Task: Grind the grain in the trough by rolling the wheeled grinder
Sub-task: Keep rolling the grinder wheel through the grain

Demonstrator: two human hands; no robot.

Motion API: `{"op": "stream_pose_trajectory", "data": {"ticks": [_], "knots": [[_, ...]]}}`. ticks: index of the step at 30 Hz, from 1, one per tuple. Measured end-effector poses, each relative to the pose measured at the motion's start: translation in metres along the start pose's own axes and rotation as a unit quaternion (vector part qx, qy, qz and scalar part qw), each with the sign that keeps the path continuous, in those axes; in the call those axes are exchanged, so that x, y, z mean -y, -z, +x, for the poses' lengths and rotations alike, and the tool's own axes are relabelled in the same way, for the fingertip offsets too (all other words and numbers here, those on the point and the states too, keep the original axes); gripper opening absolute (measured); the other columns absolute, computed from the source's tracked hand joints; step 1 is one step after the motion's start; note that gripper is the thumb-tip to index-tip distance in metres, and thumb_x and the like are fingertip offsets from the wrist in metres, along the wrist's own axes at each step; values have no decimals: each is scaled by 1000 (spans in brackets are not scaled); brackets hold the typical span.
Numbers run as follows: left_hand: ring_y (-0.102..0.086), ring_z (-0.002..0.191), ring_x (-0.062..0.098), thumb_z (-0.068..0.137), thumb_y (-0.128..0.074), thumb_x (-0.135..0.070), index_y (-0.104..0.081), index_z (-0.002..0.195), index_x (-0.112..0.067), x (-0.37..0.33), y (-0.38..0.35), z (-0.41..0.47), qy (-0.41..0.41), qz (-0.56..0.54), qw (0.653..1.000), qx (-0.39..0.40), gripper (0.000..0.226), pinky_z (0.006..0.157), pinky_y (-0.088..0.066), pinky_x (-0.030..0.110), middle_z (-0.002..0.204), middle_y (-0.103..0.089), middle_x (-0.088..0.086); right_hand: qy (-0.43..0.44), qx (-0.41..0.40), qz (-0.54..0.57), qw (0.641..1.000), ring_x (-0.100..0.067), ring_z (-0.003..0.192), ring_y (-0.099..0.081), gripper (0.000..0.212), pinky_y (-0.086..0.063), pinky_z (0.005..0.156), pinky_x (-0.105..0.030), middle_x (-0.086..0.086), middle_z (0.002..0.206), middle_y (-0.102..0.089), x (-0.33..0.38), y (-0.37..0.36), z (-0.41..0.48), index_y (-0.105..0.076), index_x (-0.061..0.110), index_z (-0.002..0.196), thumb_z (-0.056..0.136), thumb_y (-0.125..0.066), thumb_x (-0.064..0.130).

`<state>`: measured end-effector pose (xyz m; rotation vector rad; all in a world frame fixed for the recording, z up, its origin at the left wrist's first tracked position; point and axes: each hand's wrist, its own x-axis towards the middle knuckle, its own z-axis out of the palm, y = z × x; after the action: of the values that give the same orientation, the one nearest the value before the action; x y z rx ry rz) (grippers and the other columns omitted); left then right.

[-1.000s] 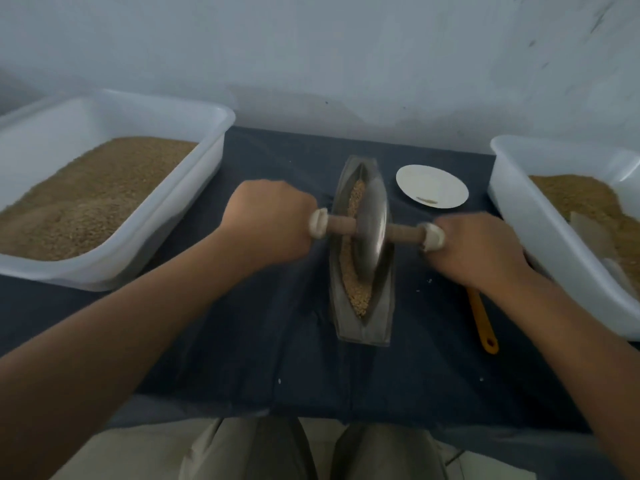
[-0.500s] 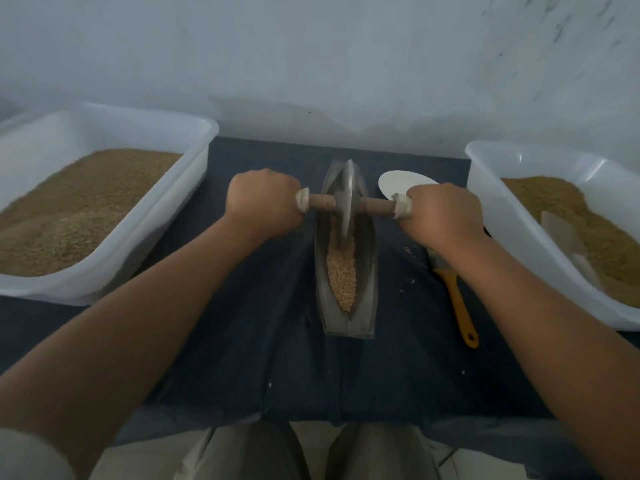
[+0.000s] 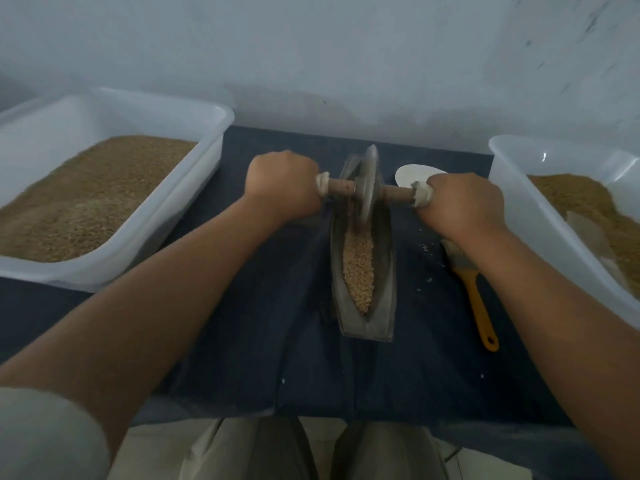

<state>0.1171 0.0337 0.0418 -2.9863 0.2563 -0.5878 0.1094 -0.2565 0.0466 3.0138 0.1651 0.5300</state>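
Note:
A narrow boat-shaped metal trough lies lengthwise on the dark cloth, with pale grain filling its near half. The wheeled grinder, a metal disc on a wooden axle, stands upright at the trough's far end. My left hand grips the left handle of the axle. My right hand grips the right handle. Both fists hide the handle ends.
A large white tub of brown grain stands at the left, and another white tub of grain at the right. A small white plate lies behind my right hand. A yellow-handled brush rests right of the trough.
The grinder has rolled from the trough's middle to its far end, with both hands pushed away from me. More grain now shows in the near half.

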Motion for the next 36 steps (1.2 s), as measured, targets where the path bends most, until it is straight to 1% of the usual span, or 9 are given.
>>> {"op": "stream_pose_trajectory", "data": {"ticks": [4,9,11,15,19,24,30,33,36], "knots": [[-45,48,16,86,-49,-56,-54,61,-27,-2,5,-24,-29,13,999,-29,38,48,-28,25,57,-51,-7,6,47,22,999,-17,57,-48,34,-39,56,-32,7,64,-52,-2,8,-25,-58,26,74,97,-56,51],[-24,39,10,92,-33,-53,-41,61,-26,9,14,-93,-92,-25,985,-142,42,49,-16,20,50,-30,-11,72,-6,42,996,-7,44,-43,32,-29,46,-22,15,50,-46,-9,24,-91,-47,34,61,81,-60,56],[-29,40,12,92,-31,-54,-41,61,-25,6,16,-90,-90,-18,988,-121,44,48,-19,21,51,-34,-10,65,-15,47,997,-10,45,-46,35,-34,47,-25,12,51,-49,-11,18,-88,-50,31,61,84,-61,56],[-39,48,17,87,-31,-54,-43,62,-24,-3,13,-42,-56,13,997,-59,41,50,-25,25,58,-45,-6,1,-28,22,999,-30,61,-58,51,-51,59,-36,1,63,-58,-1,-6,-45,-57,23,70,99,-42,62],[-45,53,19,82,-53,-54,-54,66,-24,-5,9,-3,-21,21,1000,-7,34,52,-33,28,63,-51,-5,-30,-17,0,999,-29,60,-50,47,-43,60,-34,1,62,-51,-1,-18,-7,-53,22,68,97,-34,55],[-46,49,18,88,-46,-47,-50,63,-25,-5,17,-37,-62,29,997,-42,34,49,-30,26,58,-50,-5,-1,51,24,998,-22,56,-54,43,-50,57,-35,4,59,-57,-8,-4,-39,-57,28,65,92,-46,59],[-38,44,20,85,-53,-49,-34,59,-26,10,9,-90,-77,-18,995,-63,40,51,-20,23,53,-38,-9,96,-20,75,992,-10,42,-43,41,-42,46,-26,13,47,-45,-12,26,-79,-46,33,56,77,-42,67],[-48,49,23,82,-59,-43,-41,59,-24,5,0,-61,-25,-2,999,-22,35,52,-29,24,55,-44,-7,64,-39,45,996,-9,47,-36,41,-24,50,-21,8,52,-44,-5,12,-44,-50,28,60,86,-51,60],[-51,58,27,80,-57,-48,-47,63,-22,-4,2,-13,8,-5,1000,-2,33,58,-38,31,61,-46,-5,8,5,-19,1000,-22,57,-45,36,-35,56,-29,2,63,-47,-2,-4,2,-50,24,67,92,-55,49]]}}
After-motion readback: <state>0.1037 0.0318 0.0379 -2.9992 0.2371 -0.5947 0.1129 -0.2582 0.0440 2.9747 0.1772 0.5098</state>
